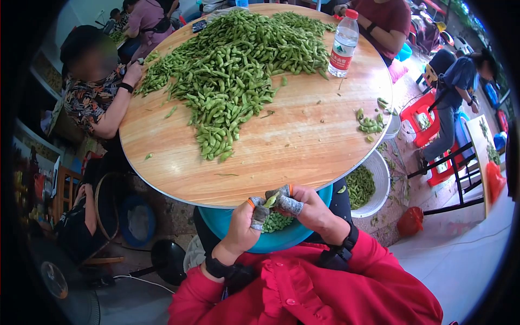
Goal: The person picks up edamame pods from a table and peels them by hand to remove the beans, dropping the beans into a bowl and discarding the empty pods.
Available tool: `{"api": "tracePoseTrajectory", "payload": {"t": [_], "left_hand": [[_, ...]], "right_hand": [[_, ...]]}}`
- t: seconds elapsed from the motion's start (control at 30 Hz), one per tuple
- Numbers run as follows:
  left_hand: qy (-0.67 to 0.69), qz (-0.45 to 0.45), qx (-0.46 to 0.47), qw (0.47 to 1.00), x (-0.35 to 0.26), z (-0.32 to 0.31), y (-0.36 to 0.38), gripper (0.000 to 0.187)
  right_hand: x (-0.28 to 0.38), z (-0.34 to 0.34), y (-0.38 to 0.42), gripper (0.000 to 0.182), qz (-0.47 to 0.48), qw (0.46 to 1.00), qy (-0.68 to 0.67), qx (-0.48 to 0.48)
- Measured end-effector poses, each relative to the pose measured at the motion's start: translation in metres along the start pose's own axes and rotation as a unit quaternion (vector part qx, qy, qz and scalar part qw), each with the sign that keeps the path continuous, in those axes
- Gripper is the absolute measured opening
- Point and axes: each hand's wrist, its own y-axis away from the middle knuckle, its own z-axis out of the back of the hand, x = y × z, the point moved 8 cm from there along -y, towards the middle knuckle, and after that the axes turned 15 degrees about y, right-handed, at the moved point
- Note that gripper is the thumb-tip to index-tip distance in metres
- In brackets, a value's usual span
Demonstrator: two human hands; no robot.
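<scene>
A green edamame pod (272, 201) is pinched between my two hands at the near table edge. My left hand (246, 223) is closed on its left side, with grey cloth covers on some fingertips. On the other side my right hand (310, 210) also grips the pod, its fingertips covered in the same way. Below them, a teal basin (216, 230) rests at my lap. Shelled green beans (276, 222) lie in it, partly hidden by my hands. A large heap of edamame pods (233, 70) covers the far part of the round wooden table (303, 141).
A red-capped water bottle (343, 46) stands at the table's far right, beyond a small cluster of pods (370, 123). On the floor at right is a white basket (385, 184) of pods. People sit around the table; one person (97, 92) is at left.
</scene>
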Motion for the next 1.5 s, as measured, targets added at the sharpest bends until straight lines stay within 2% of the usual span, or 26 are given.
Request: {"api": "tracePoseTrajectory", "payload": {"t": [0.1,0.2,0.3,0.37,0.43,0.5,0.57,0.6,0.67,0.77,0.87,1.1,1.2,1.3,1.37,1.43,1.47,1.5], "left_hand": [[-0.035,-0.040,-0.015,0.998,0.003,0.001,0.000,0.020],[-0.074,0.000,-0.010,0.997,0.000,0.001,0.000,0.018],[0.020,0.026,0.011,0.999,0.003,0.003,-0.002,0.016],[0.147,0.072,0.021,0.986,0.022,0.007,0.001,0.016],[0.282,0.136,0.024,0.949,0.033,0.006,0.005,0.013],[0.418,0.214,0.016,0.883,0.036,0.001,0.008,0.009],[0.341,0.220,0.046,0.913,0.031,0.004,0.007,0.006],[0.302,0.222,0.059,0.925,0.030,0.005,0.006,0.006],[0.242,0.175,0.022,0.954,0.027,0.009,0.003,0.011],[0.158,0.143,0.003,0.977,0.028,0.013,0.002,0.013],[0.134,0.121,-0.010,0.983,0.035,0.013,0.003,0.009],[0.086,0.112,-0.045,0.989,0.034,0.013,0.011,0.015],[0.072,0.076,-0.069,0.992,0.032,0.013,0.012,0.013],[0.054,0.107,-0.046,0.992,0.036,0.011,0.015,0.017],[0.005,0.093,-0.029,0.995,0.028,0.005,0.017,0.019],[-0.055,0.105,0.011,0.993,0.013,0.004,0.015,0.019],[-0.102,0.059,-0.001,0.993,0.002,0.012,0.009,0.019],[-0.148,0.013,-0.013,0.989,-0.008,0.020,0.003,0.020]], "right_hand": [[0.005,-0.001,0.002,0.016,-0.028,0.999,0.043,-0.015],[0.011,-0.002,0.002,0.017,-0.008,0.994,0.103,-0.023],[0.016,-0.008,0.000,0.017,0.056,0.992,0.117,0.008],[0.024,-0.012,0.000,0.016,0.095,0.990,0.098,0.031],[0.022,-0.015,-0.001,0.016,0.100,0.991,0.062,0.064],[0.020,-0.016,-0.003,0.016,0.096,0.991,0.043,0.082],[0.020,-0.016,-0.005,0.014,0.085,0.992,0.038,0.085],[0.021,-0.015,-0.006,0.013,0.081,0.989,0.105,0.069],[0.025,-0.013,-0.004,0.011,0.069,0.969,0.235,0.035],[0.043,-0.021,0.000,0.007,0.129,0.913,0.387,-0.027],[0.047,-0.025,0.001,0.009,0.186,0.877,0.439,-0.053],[0.031,-0.026,0.003,0.010,0.192,0.885,0.422,-0.049],[0.031,-0.027,0.009,0.010,0.184,0.887,0.420,-0.050],[0.034,-0.026,0.013,0.010,0.195,0.888,0.412,-0.057],[0.049,-0.018,0.021,0.011,0.204,0.887,0.407,-0.077],[0.071,0.017,0.036,0.010,0.105,0.859,0.488,-0.109],[0.072,0.048,0.047,0.004,0.097,0.832,0.524,-0.152],[0.076,0.083,0.061,0.007,0.055,0.819,0.525,-0.225]]}}
